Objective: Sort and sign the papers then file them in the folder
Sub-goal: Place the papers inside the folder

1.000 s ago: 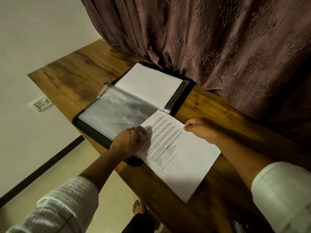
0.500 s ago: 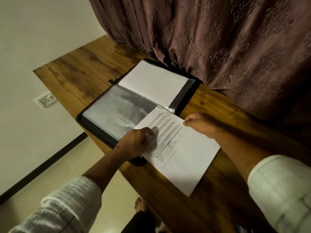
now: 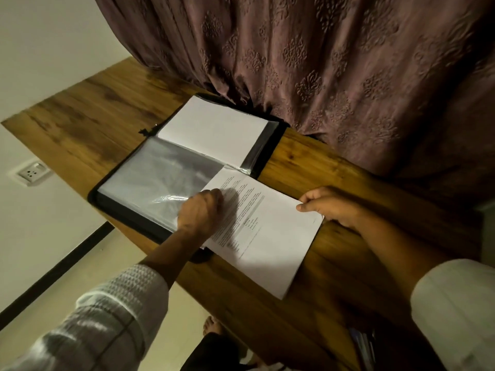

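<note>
A black folder lies open on the wooden table. Its far page holds a blank white sheet in a clear sleeve. The near clear sleeve looks grey. A printed paper lies partly over the folder's right end, its far corner at the sleeve's edge. My left hand pinches the sleeve's edge where the paper meets it. My right hand grips the paper's right edge between thumb and fingers.
A brown patterned curtain hangs right behind the table and touches the folder's far edge. A wall socket is on the white wall at left. My foot shows on the floor below the table edge.
The printed paper has slid a little toward the folder's near sleeve, with both hands travelling along. The head camera has shifted, so the whole scene sits differently in view.
</note>
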